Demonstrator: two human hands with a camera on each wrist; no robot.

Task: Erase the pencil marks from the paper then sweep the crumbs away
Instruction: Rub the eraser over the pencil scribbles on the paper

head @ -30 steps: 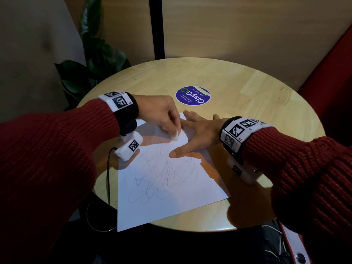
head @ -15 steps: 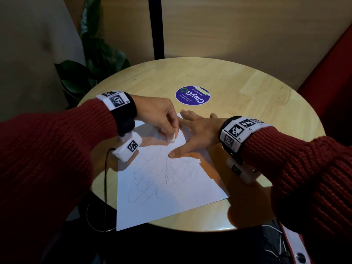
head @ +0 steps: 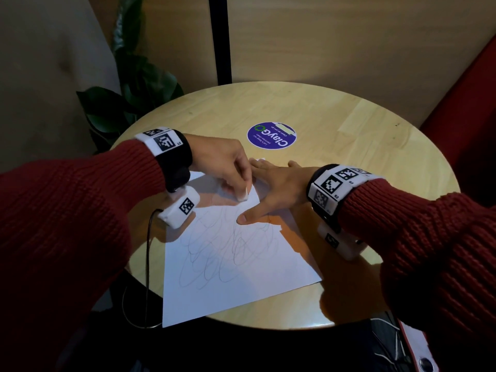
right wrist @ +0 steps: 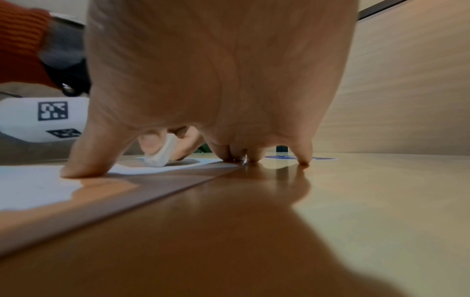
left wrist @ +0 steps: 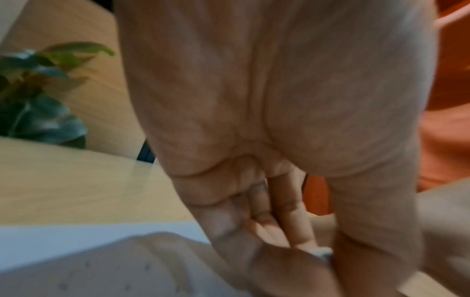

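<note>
Pencil scribbles (head: 225, 248) covering paper (head: 241, 291) middle, lying toward person from white eraser (head: 243, 196), which is touching paper's far end. Left hand (head: 222, 165) pinching eraser, nearer marks. Right hand (head: 276, 189) pressing flat, fingers spread, pinning far right edge on round wooden table (head: 375, 146).

The right hand (right wrist: 216, 80) is pressing its spread fingers (right wrist: 84, 160) onto the paper (right wrist: 33, 186) and tabletop (right wrist: 356, 201); beyond the thumb, the left hand (right wrist: 183, 140) is pinching a white eraser (right wrist: 160, 154) against the paper.
</note>
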